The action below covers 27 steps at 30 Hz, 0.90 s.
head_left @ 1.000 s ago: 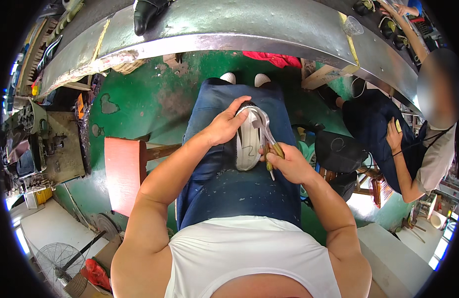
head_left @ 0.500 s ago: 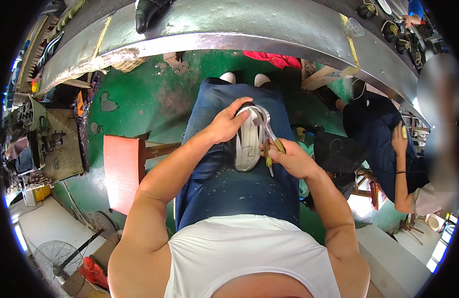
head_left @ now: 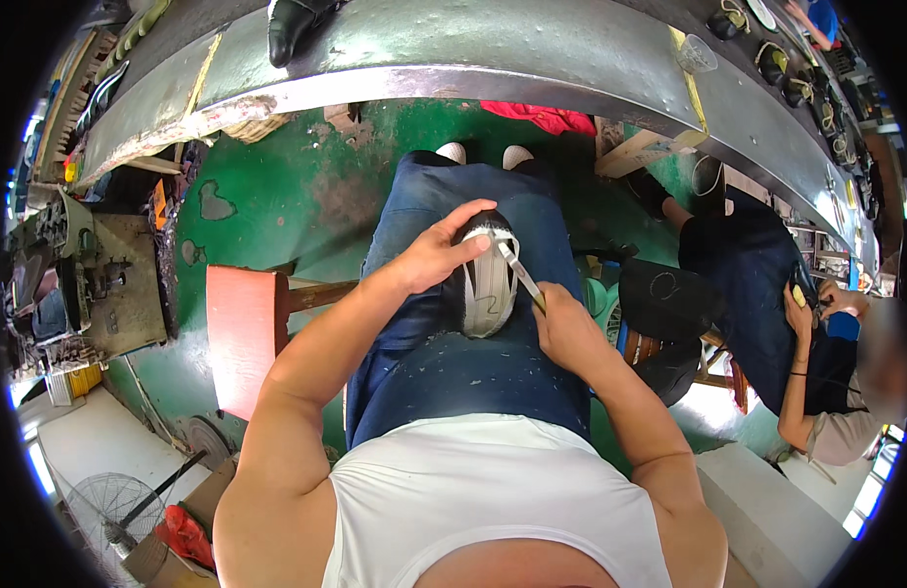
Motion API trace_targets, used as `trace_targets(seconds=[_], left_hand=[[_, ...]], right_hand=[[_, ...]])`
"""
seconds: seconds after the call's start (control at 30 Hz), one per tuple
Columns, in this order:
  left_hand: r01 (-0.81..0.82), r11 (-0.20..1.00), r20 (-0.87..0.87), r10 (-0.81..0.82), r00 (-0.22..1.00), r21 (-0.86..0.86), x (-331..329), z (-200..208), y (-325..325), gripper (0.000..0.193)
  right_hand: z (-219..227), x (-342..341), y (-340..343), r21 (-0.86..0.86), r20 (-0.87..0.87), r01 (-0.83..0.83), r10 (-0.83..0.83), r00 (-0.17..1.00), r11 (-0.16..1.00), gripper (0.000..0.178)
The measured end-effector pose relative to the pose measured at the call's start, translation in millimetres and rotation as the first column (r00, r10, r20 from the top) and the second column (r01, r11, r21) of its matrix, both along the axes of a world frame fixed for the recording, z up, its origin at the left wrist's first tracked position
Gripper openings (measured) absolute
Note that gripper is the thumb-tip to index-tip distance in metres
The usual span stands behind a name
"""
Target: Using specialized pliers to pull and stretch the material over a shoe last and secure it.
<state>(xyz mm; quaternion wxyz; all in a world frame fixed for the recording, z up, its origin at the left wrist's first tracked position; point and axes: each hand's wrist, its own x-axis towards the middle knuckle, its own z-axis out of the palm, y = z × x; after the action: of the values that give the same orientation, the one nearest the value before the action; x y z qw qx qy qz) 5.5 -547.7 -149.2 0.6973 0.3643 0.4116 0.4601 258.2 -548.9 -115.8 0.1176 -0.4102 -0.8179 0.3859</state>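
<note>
Grasping the toe of an upturned black shoe [head_left: 490, 291] in the left hand [head_left: 436, 257], thumb pressed over the rim at eleven o'clock; clenching a steel tool [head_left: 521, 271] in the right hand [head_left: 572, 333] at four o'clock, perhaps lasting pincers (too foreshortened to be sure). Resting toe to twelve on the lap of blue trousers [head_left: 473, 384]. Could skid off the curved edge and nip the left thumb if forced; could roll under a loosened grasp. Showing a smooth, whitish, oval underside, fuzzy pale toe edging, and a greenish-yellow tool handle.
</note>
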Motion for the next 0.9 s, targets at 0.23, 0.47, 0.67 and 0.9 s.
trace_targets(seconds=[0.23, 0.47, 0.67, 0.9], left_hand=[[-0.183, 0.983, -0.161, 0.184, 0.97, 0.019, 10, -7, -8, 0.044], [0.02, 0.827, -0.385, 0.24, 0.891, 0.561, -6, 74, -3, 0.078], [0.091, 0.928, -0.563, 0.138, 0.815, 0.36, 16, 103, -6, 0.067], [0.112, 0.856, -0.681, 0.315, 0.662, 0.504, 38, 11, -63, 0.068]], right_hand=[[33, 16, 11, -0.242, 0.168, -0.134, 0.178, 0.97, 0.961, 0.032], [35, 53, 0, -0.494, -0.252, 0.001, -0.145, 0.957, 0.869, 0.047], [42, -2, 17, -0.401, -0.272, 0.138, -0.262, 0.926, 0.906, 0.082], [-26, 13, 29, -0.65, -0.262, 0.059, -0.296, 0.919, 0.758, 0.053]])
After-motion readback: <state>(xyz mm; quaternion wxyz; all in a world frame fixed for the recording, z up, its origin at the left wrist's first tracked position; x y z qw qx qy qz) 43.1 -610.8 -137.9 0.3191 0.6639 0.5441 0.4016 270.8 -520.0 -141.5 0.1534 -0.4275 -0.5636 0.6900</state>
